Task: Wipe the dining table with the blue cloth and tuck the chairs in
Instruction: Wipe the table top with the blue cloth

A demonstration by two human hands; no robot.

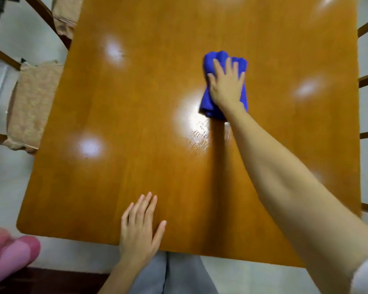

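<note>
Wiping step: right hand (226, 85), fingers (219, 67) spread, presses cloth (212, 58) to worktop (136, 102); left hand (139, 227) flat; next, sweep the unwiped area beyond.

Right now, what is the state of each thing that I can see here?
Cloth: bunched, under the right hand.
Right hand: flat, pressing the cloth.
Left hand: flat on the table.
Table: glossy, streaked beside the cloth.
Near left chair: seat partly out, not tucked in.
</note>
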